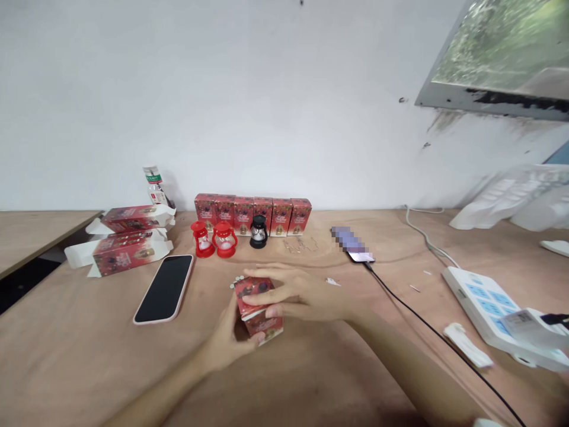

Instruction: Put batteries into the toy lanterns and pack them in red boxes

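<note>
A wooden table (311,379) against a white wall, seen from above the person's own two bare hands. Both hands close on a small red box (258,308) standing on the table near its middle. The left hand (229,338) cups the box from the left and below, fingers wrapped round its lower side. The right hand (297,293) lies over the top, fingers pressed flat across its upper face. Just left of the hands lies a dark phone (165,288), face up. Behind them stand two red lanterns (214,239) and a black lantern (258,232), in front of a row of six red boxes (252,214). Two flattened cartons (127,236) lie at far left. A second phone (353,244) with a black cable (427,332) lies to the right, near a white power strip (484,302)
</note>
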`<state>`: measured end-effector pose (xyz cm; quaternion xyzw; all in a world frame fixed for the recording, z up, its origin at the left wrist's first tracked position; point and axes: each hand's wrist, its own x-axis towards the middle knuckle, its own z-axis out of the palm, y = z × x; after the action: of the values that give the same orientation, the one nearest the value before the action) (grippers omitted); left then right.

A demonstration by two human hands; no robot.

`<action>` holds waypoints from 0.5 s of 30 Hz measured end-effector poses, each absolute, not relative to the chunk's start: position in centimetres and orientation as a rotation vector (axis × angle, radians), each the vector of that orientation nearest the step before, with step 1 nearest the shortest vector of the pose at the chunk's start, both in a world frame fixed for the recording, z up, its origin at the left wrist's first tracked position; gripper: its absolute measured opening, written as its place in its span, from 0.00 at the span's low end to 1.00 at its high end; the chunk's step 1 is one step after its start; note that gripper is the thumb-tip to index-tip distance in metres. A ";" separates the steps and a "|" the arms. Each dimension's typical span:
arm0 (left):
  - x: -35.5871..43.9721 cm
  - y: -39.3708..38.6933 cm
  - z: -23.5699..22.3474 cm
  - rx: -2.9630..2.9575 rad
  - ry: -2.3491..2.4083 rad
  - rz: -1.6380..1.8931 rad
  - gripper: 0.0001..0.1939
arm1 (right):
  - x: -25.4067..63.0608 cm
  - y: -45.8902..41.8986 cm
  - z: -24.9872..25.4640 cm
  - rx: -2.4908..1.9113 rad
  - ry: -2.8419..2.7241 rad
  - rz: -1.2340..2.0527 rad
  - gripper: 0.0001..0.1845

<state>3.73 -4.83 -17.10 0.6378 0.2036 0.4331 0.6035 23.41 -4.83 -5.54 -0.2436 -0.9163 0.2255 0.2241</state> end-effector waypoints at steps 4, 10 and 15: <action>3.8 -5.0 -16.5 1.472 0.429 0.920 0.31 | 23.8 -5.0 -5.5 -0.783 -2.556 0.696 0.17; 3.6 -5.1 -16.2 1.586 0.445 0.936 0.32 | 23.3 -4.8 -6.0 -0.769 -2.546 0.622 0.16; 2.6 -4.8 -17.1 1.976 0.546 1.295 0.32 | 25.4 -5.0 -4.2 -1.081 -2.488 0.591 0.34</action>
<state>2.58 -4.77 -17.09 0.7631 0.2107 0.5003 0.3506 25.38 -5.03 -4.19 -0.3830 -0.8812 0.2094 0.1815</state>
